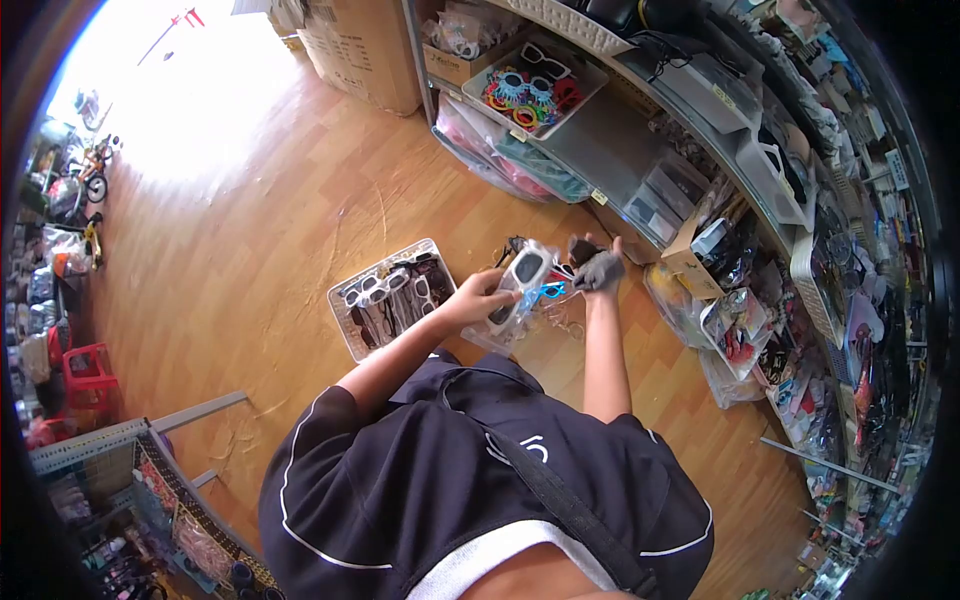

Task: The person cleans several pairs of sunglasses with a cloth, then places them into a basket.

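Note:
My left hand (478,302) is closed on white-framed sunglasses (528,268) with dark lenses, in a clear plastic wrapper. To the right, my right hand (600,271) has something grey and dark against its palm and fingers, too small to make out. Between the hands, blue glasses (551,291) and other small frames lie partly behind the plastic. Left of my left hand, a white basket (343,326) on the wooden floor holds several white and dark sunglasses in rows.
Shelves (585,140) with a tray of colourful glasses (522,92) curve along the right. A cardboard box (362,50) stands at the top. A red stool (90,378) is at the left, and a metal rack (95,445) at the lower left.

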`<move>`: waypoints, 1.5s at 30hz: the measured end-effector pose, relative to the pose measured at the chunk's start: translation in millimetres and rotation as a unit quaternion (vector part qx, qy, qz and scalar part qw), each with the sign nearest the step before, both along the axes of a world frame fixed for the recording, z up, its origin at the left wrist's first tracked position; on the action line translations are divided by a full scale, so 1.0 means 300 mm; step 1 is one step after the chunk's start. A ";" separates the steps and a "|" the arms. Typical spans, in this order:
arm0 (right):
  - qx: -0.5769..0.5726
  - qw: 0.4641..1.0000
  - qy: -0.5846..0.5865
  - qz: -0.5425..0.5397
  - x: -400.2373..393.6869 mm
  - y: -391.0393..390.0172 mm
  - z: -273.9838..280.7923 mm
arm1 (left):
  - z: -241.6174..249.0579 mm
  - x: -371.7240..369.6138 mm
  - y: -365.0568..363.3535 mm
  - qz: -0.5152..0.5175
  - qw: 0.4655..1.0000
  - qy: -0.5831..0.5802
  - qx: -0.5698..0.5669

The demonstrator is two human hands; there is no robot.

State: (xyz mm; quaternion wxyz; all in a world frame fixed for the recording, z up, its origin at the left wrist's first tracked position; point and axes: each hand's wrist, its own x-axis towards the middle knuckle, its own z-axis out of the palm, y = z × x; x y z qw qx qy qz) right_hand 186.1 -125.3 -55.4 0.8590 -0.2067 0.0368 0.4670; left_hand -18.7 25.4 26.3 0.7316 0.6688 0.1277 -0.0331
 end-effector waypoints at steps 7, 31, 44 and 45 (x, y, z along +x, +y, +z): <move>-0.113 0.993 -0.039 0.021 -0.379 0.213 0.338 | -0.068 0.040 0.009 0.099 0.992 0.002 0.081; -0.397 0.819 -0.413 0.002 -0.329 0.162 0.231 | -0.045 0.006 0.000 -0.008 0.991 0.110 -0.073; -0.133 0.986 -0.073 0.071 -0.297 0.068 0.230 | 0.002 0.011 0.083 0.128 0.990 0.057 -0.002; -0.174 0.980 -0.086 0.033 -0.342 0.098 0.297 | -0.020 0.012 0.070 0.103 0.993 0.045 0.044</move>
